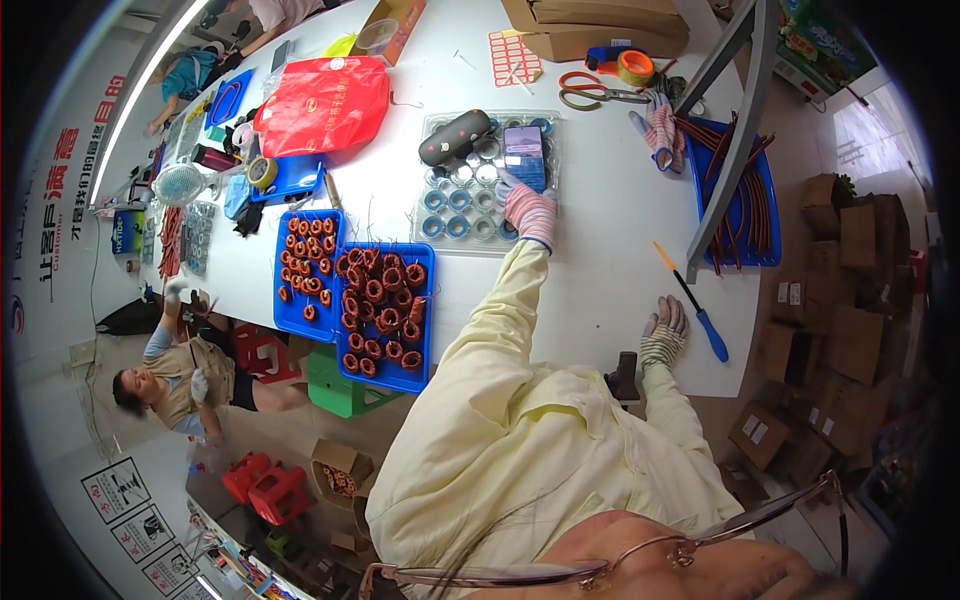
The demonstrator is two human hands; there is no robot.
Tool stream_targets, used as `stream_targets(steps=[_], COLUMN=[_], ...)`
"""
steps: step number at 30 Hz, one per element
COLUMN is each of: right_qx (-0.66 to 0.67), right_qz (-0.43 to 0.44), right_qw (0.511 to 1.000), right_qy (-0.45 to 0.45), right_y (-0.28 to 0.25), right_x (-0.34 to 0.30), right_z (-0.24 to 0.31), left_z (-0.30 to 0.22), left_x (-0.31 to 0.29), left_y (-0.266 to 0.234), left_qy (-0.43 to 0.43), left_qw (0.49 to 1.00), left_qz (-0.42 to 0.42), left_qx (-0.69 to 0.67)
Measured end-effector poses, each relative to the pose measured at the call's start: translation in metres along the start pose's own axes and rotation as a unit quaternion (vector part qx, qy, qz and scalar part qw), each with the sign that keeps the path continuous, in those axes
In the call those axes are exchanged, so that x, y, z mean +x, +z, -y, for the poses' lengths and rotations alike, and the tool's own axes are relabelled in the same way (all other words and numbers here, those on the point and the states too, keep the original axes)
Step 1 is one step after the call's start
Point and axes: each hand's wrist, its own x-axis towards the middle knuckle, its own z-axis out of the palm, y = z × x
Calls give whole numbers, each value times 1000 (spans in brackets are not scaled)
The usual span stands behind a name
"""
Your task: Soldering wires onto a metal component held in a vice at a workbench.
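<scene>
Worktop [610, 265]: open lane between clear tray [421, 190] and screwdriver [710, 332]; blue trays [427, 330] obstruct near edge, left; grey frame [740, 150], right edge.

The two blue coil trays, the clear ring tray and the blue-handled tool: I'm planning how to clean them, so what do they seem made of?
Blue trays: probably smooth moulded plastic, given even colour and raised rims.
Clear tray: likely thin, transparent plastic; the white table shows through.
Blue-handled tool: handle likely plastic, evenly coloured; the shaft's too small to judge.

Pale-ylw LS shirt [530, 440], striped gloves [530, 213], wire-rim specs [597, 578]
</scene>
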Motion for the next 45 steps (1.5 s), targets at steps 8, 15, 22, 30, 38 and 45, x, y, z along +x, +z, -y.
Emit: stream_targets(steps=[8,15,22,30,38,45], right_qx=[-2,0,5,-3,-1,-1], right_qz=[1,-3,-8,-10,-4,3], right_qw=[1000,1000,1000,1000,1000,1000], right_qy=[-1,-3,-4,-4,2,5], right_y=[-3,-2,0,0,1,3], right_x=[0,0,0,-1,-1,-3], right_z=[3,2,1,0,0,-1], left_z=[1,0,-7,-4,6,7], left_x=[9,14,3,13,15,15], left_y=[3,-2,-19,-18,-24,-25], left_qy=[2,36,35,22,52,71], left_qw=[1000,994,997,999,991,987], left_qz=[10,21,26,25,22,3], left_qx=[2,97,56,20,-123,-146])
